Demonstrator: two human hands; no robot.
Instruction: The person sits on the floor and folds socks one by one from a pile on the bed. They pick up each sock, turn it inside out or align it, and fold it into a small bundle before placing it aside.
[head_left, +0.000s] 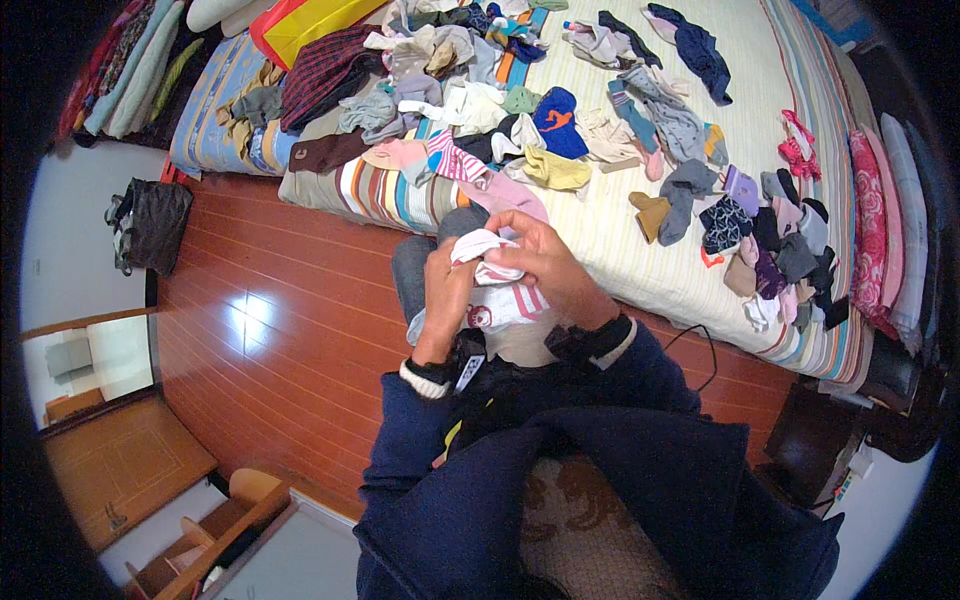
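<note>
Both hands grip a white sock with pink stripes (499, 306) in front of my body, above my lap. Its upper part is bunched and folded over between the fingers, and the lower part hangs down with a small red animal figure on it. My left hand (446, 289) holds the bunched cuff from the left side. My right hand (551, 259) pinches it from the right with thumb and fingers. Whether this is one sock or two together cannot be told. Just beyond the hands, a pink sock (506, 199) lies at the bed's edge beside a pink-and-white striped sock (454, 157).
Many loose socks cover the bed (720, 292), among them a blue sock with an orange figure (559, 124). Bundled socks (780, 259) sit in a group at the right. A dark bag (154, 225) stands at the left of the red-brown floor (292, 360). A black cable (709, 352) hangs beside the bed.
</note>
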